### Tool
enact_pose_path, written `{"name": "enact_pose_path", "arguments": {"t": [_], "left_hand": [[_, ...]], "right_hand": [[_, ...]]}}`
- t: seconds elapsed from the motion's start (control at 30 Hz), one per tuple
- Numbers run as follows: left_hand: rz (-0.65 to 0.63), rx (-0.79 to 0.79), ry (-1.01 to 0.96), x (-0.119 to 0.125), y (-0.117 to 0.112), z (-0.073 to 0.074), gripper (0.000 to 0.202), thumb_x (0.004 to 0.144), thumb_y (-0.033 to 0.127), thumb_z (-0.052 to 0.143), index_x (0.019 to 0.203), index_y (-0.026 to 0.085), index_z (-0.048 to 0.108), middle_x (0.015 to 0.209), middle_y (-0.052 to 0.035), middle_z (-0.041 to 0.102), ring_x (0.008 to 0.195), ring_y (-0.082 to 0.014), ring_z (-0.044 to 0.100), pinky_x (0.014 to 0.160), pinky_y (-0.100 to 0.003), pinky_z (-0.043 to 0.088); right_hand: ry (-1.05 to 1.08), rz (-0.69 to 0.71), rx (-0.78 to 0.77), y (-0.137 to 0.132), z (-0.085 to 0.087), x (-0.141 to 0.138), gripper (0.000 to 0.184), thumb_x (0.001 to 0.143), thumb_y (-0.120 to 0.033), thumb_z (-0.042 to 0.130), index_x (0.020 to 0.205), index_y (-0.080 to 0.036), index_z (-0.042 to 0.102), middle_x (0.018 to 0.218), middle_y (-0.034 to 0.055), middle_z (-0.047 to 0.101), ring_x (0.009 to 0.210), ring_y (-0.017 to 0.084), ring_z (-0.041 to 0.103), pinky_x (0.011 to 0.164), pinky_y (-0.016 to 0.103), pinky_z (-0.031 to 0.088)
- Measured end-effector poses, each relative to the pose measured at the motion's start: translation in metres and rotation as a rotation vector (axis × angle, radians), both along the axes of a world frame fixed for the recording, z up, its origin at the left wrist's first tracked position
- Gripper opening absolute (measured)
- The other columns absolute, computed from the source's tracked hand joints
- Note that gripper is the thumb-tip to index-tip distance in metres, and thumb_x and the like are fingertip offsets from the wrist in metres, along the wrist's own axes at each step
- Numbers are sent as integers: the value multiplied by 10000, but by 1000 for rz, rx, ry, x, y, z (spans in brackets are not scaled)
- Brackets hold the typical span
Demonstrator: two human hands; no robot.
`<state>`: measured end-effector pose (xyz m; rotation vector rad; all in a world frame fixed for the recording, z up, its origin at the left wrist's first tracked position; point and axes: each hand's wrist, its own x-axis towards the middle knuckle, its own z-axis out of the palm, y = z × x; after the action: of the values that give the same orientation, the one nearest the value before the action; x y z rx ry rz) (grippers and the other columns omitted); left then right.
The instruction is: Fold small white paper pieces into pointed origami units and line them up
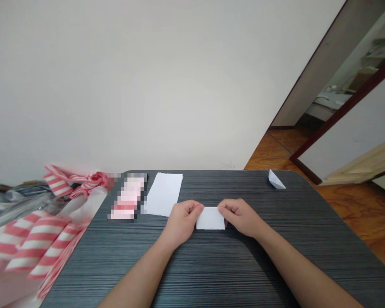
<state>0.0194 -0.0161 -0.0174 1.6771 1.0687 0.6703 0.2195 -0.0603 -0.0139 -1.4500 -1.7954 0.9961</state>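
Two bare forearms reach in from the bottom edge and meet over the middle of one dark, grey-striped desk [211,269]. Between them lies one small folded white paper [211,219], a flat rectangle resting on the desk top, just in front of the person. The left hand [182,220] is curled with thumb and fingertips pinched on the paper's left end, and the right hand [240,216] is curled the same way, pinched on its right end, so each of the two hands is closed on that one piece. Beyond the left hand, near the far edge, lies one larger white sheet [164,193], flat and apart from the folded piece; whether it is a single sheet or a thin stack cannot be told. Just beside it to the left sits one pink and white thing [127,201], blurred beyond reading. At the far right corner of the desk stands one small paper boat [276,179], well apart from both hands. Off the desk's left side spill red-and-white striped bags [35,239] of thin plastic, crumpled together so that their number cannot be counted. Behind the desk rises one plain pale wall [147,85], and to the right a wooden floor [356,209] runs to one open doorway [349,85].
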Motion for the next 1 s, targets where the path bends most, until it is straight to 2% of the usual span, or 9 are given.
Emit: {"name": "enact_pose_path", "arguments": {"t": [0.2, 0.33, 0.4, 0.5, 0.6, 0.7, 0.87, 1.0], "left_hand": [[2, 7, -23, 2, -1, 1, 305, 818, 379, 479, 687, 151, 633, 637, -9, 589, 597, -132, 500, 535, -220, 355], [-43, -139, -146, 4, -3, 0, 297, 828, 403, 470, 836, 147, 620, 611, -11, 600, 536, -130, 531, 513, -224, 390], [-86, -197, -172, 4, -3, -1, 312, 841, 414, 450, 824, 145, 608, 557, -6, 586, 496, -127, 532, 498, -223, 398], [-70, -183, -159, 3, -2, -2, 326, 841, 420, 450, 743, 146, 596, 528, -1, 570, 479, -119, 523, 475, -212, 389], [-28, -171, -156, 2, -1, -2, 310, 830, 415, 469, 732, 147, 590, 521, 7, 560, 464, -113, 513, 448, -204, 379], [-4, -172, -171, 4, -1, -1, 284, 826, 396, 486, 742, 143, 583, 525, 11, 559, 459, -109, 513, 443, -200, 384], [-61, -282, -249, 6, -2, 2, 241, 822, 360, 513, 928, 148, 557, 553, 15, 585, 461, -118, 544, 446, -206, 407], [-78, -261, -252, 5, -2, 1, 245, 839, 378, 484, 817, 148, 565, 546, 11, 574, 465, -108, 533, 446, -196, 395]], "right_hand": [[-34, 2, -8, 0, 2, -2, 274, 883, -266, 441, 702, -160, 618, 578, -7, 603, 543, 118, 552, 525, 207, 394], [-67, -38, 47, 1, 3, -2, 287, 877, -263, 449, 656, -163, 603, 565, -17, 570, 530, 111, 513, 509, 207, 360], [-61, -42, 52, 1, 3, -2, 294, 878, -264, 448, 643, -163, 594, 562, -18, 565, 528, 109, 509, 507, 207, 357], [8, -43, -10, 1, 0, -3, 295, 882, -285, 444, 654, -162, 586, 558, -13, 585, 524, 114, 542, 509, 205, 384], [86, -39, -94, 1, -3, -3, 306, 891, -317, 428, 683, -159, 587, 545, -5, 607, 508, 121, 577, 516, 210, 423], [69, -38, -99, 1, -3, -3, 322, 897, -322, 420, 675, -159, 587, 534, -2, 613, 494, 121, 586, 517, 211, 432], [45, -29, -54, 1, -1, -4, 343, 903, -311, 414, 639, -163, 576, 538, -2, 612, 503, 120, 584, 527, 213, 430], [102, 18, -90, 0, -4, -4, 299, 905, -301, 413, 744, -153, 616, 578, 4, 613, 511, 118, 576, 529, 218, 438]]}}
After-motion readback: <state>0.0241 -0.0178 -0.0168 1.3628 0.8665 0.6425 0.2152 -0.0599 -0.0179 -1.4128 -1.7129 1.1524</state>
